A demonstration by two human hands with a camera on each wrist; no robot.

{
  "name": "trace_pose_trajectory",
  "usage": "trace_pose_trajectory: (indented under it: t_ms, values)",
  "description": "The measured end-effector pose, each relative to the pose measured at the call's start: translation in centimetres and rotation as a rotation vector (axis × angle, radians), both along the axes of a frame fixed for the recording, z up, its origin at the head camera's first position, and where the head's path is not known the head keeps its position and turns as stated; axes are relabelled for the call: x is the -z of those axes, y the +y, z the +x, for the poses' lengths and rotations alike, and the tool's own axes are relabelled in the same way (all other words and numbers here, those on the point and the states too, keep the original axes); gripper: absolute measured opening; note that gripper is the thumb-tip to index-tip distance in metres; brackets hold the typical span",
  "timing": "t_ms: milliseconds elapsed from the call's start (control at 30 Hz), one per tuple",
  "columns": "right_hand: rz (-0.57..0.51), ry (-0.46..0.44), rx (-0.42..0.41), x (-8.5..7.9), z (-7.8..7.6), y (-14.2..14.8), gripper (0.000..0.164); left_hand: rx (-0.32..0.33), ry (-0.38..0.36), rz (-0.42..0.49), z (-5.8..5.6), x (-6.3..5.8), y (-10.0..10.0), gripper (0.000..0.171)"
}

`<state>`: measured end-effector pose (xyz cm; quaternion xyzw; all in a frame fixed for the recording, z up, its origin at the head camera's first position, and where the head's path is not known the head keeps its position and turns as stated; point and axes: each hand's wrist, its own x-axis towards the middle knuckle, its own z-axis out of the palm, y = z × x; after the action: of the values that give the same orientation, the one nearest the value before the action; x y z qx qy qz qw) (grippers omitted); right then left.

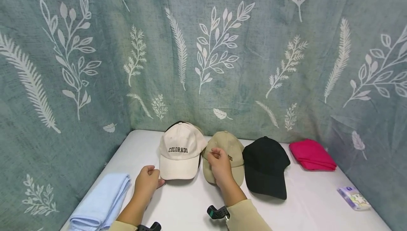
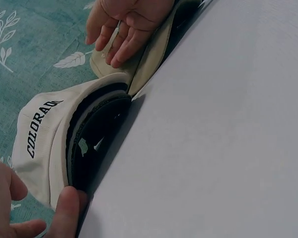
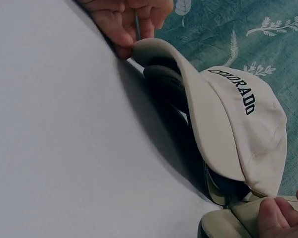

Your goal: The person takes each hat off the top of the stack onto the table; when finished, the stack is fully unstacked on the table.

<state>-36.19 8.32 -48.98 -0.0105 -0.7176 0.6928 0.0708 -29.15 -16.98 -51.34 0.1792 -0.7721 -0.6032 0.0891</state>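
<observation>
A cream cap (image 1: pixel 181 151) lettered "COLORADO" faces forward on top of darker caps, whose black edge (image 2: pixel 97 134) shows beneath its brim. At the left corner of that brim is my left hand (image 1: pixel 147 181); its thumb tip touches the edge while the other fingers stand apart, loosely bent. My right hand (image 1: pixel 220 164) is over the khaki cap (image 1: pixel 224 142), fingers loosely bent, covering part of its lettering. The right wrist view shows my right fingertips (image 3: pixel 275 215) close over the khaki cap, where it meets the cream one.
Right of the khaki cap lies a black cap (image 1: pixel 266 164), with a folded red cloth (image 1: pixel 311 155) beyond it. A small purple-and-white packet (image 1: pixel 354 198) is near the right edge. Folded light-blue cloth (image 1: pixel 100 201) lies at left. A leaf-patterned curtain (image 1: pixel 222 65) encloses the white table (image 1: pixel 187 206).
</observation>
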Motion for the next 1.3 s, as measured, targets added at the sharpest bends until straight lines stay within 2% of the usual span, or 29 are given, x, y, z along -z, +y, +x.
trace_pose_trajectory:
  t_ms: [200, 333, 500, 767, 1033, 1200, 1300]
  values:
    - [0.034, -0.034, -0.03, 0.2, -0.2, -1.3, 0.053, 0.021, -0.007, 0.033, -0.1, 0.1, 0.0, 0.052]
    - [0.014, -0.044, -0.07, 0.5, -0.1, -2.2, 0.065, 0.034, 0.007, 0.026, -0.1, 0.1, 0.1, 0.055]
    - [-0.035, -0.045, -0.112, 1.2, -0.2, -2.9, 0.069, 0.062, -0.014, -0.079, -0.1, 0.2, 0.2, 0.061]
    - [-0.046, -0.011, -0.173, 1.6, 0.0, -3.1, 0.067, 0.103, -0.023, -0.172, 0.0, 0.2, 0.3, 0.065]
    - [-0.08, -0.027, -0.181, 1.9, 0.1, -2.6, 0.066, 0.099, -0.029, -0.097, -0.1, 0.2, 0.4, 0.064]
    - [-0.077, -0.021, -0.202, 1.9, 0.3, -2.7, 0.064, 0.075, -0.046, -0.086, -0.1, 0.1, 0.3, 0.068]
    - [-0.084, -0.009, -0.199, 1.8, 0.2, -2.7, 0.063, 0.083, -0.028, -0.074, -0.1, 0.0, 0.3, 0.069]
